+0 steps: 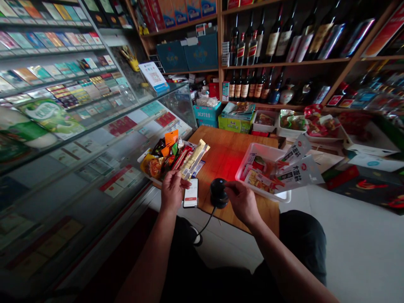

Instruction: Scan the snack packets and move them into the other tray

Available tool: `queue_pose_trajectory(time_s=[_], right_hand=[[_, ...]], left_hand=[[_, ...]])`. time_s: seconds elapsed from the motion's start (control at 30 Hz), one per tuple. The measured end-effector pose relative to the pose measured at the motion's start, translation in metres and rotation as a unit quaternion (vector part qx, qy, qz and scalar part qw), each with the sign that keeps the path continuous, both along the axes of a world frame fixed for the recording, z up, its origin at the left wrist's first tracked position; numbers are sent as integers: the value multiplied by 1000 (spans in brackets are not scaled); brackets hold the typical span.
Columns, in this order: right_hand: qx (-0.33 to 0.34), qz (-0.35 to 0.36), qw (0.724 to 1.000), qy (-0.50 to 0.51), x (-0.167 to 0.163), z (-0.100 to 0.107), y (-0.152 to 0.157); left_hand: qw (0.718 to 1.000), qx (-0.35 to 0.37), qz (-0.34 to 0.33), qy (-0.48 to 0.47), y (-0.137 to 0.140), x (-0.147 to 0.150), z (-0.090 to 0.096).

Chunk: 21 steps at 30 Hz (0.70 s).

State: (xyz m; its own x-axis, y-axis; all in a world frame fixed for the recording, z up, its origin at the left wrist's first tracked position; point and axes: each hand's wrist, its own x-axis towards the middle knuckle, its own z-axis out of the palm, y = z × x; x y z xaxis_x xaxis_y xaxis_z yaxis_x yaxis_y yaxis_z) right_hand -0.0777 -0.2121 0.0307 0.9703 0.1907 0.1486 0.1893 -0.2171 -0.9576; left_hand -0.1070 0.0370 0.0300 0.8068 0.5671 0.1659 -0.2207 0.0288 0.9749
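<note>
My left hand (174,186) is closed on the lower end of a long gold snack packet (196,158), tilted up and to the right. Just below those fingers, a phone (190,194) with a lit screen lies at the table's near edge. My right hand (242,200) has its fingers pinched at the right side of a black barcode scanner (219,192), which has a round top and a cable running down. A red glow falls on the wooden table (217,145) beyond the scanner. Behind the gold packet stands a tray of mixed snack packets (164,158).
On the right of the table, a white plastic bin (244,162) holds several snack packets, including tall grey ones (295,174). A glass display counter (104,139) runs along the left. Shelves of bottles (249,84) and boxes (206,112) stand behind the table.
</note>
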Motion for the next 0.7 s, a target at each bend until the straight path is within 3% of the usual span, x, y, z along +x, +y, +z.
queue_pose_trajectory(time_s=[0.1,0.2,0.37,0.57,0.7], right_hand=[[90,49,991,88,-1,6,3],[200,83,960,179,-1,11,3],[344,60,903,250,6,15,-10],[397,-44,886,236,30,8,-38],[390,-52,884,252,35,3,-47]], left_hand=[[999,-22,-35,4,-24,-9,9],[996,-12,-86,20,-43,-13,14],[979,60,-187,57,-60,-10,25],[949,150,-265,82,-65,2,31],[936,184,-286,90,-71,14,29]])
